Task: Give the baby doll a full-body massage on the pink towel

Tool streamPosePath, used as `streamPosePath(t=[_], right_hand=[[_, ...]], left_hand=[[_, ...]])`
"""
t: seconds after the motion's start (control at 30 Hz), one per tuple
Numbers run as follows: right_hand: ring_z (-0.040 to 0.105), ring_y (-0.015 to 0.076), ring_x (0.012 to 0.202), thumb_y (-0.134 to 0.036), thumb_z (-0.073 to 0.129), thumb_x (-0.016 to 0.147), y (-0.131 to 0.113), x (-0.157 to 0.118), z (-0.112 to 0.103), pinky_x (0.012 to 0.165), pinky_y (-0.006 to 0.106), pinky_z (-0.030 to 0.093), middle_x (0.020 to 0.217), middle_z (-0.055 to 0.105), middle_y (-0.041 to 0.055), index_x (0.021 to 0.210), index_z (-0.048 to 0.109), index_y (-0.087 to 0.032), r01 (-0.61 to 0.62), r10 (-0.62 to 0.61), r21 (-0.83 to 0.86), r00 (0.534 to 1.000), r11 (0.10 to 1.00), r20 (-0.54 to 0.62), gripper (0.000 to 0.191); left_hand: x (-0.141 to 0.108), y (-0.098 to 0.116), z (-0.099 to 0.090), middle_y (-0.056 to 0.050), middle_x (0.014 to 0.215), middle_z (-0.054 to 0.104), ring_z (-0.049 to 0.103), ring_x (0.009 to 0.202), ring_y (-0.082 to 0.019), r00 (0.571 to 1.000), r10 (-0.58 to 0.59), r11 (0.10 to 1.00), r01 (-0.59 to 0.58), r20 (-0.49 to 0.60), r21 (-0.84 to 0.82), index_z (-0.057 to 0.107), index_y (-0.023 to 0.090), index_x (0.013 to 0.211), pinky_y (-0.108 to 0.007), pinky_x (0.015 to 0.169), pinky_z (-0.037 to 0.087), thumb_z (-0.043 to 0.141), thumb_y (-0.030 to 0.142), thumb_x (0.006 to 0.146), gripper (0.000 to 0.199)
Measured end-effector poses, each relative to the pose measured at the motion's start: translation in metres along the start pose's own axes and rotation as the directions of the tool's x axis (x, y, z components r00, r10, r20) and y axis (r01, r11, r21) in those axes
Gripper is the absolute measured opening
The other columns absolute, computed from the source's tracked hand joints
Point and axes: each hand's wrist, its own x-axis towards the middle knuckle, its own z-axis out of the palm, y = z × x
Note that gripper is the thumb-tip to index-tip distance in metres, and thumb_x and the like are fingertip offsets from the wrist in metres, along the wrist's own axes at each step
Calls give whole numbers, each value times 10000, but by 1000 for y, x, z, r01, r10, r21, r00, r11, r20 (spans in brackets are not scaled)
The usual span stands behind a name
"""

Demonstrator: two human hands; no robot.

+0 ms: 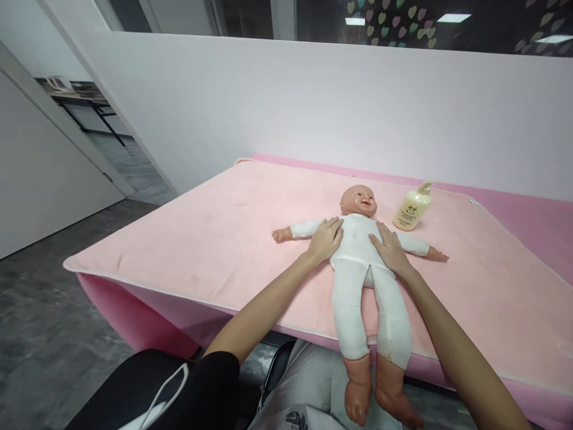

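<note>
A baby doll (356,239) with a white cloth body lies on its back on a pale pink mat (215,239), its arms spread and its feet hanging past the front edge. My left hand (326,240) rests flat on one side of the doll's chest, near the shoulder. On the opposite side of the chest lies my right hand (391,248), fingers stretched out. Both hands touch the doll without gripping it. Beside the doll's head, to the right, stands a pale yellow pump bottle (412,207).
The mat covers a table with a pink cloth (129,310) hanging at the front left. Behind it rises a white wall (313,101) with a window strip above. A door (49,161) is at the far left, and a black seat edge shows below.
</note>
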Motion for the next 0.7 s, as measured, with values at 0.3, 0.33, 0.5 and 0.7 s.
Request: streamPosePath(t=[0.3, 0.33, 0.5, 0.7], right_hand=[[460, 243, 1186, -448, 260, 907, 10, 4, -5, 1066, 490, 173, 1205, 578, 112, 1138, 560, -152, -56, 35, -105, 981, 993, -190, 481], [475, 244, 1163, -429, 269, 906, 11, 4, -5, 1058, 481, 191, 1177, 595, 106, 1111, 572, -158, -49, 25, -114, 979, 992, -203, 455], [494, 240, 1121, -387, 305, 900, 13, 5, -5, 1049, 461, 207, 1140, 611, 109, 1074, 584, -151, -49, 24, -110, 975, 993, -222, 404], [500, 242, 1102, -388, 317, 895, 12, 5, -6, 1048, 448, 202, 1120, 616, 114, 1077, 584, -140, -55, 33, -97, 977, 994, -212, 407]], left_hand=[[-7, 15, -4, -60, 1295, 534, 424, 1264, -158, 953, 286, 918, -245, 96, -311, 564, 176, 1161, -376, 1116, 258, 383, 275, 879, 349], [-7, 16, -5, -57, 1303, 527, 414, 1272, -162, 950, 294, 915, -249, 104, -317, 564, 183, 1162, -391, 1124, 235, 389, 283, 881, 346], [-8, 17, -8, -48, 1333, 498, 388, 1290, -161, 945, 293, 923, -241, 143, -299, 558, 202, 1172, -409, 1128, 203, 378, 291, 891, 345], [-5, 18, -7, -49, 1289, 540, 433, 1256, -178, 961, 237, 930, -182, 142, -320, 583, 203, 1133, -428, 1117, 228, 389, 294, 884, 328]])
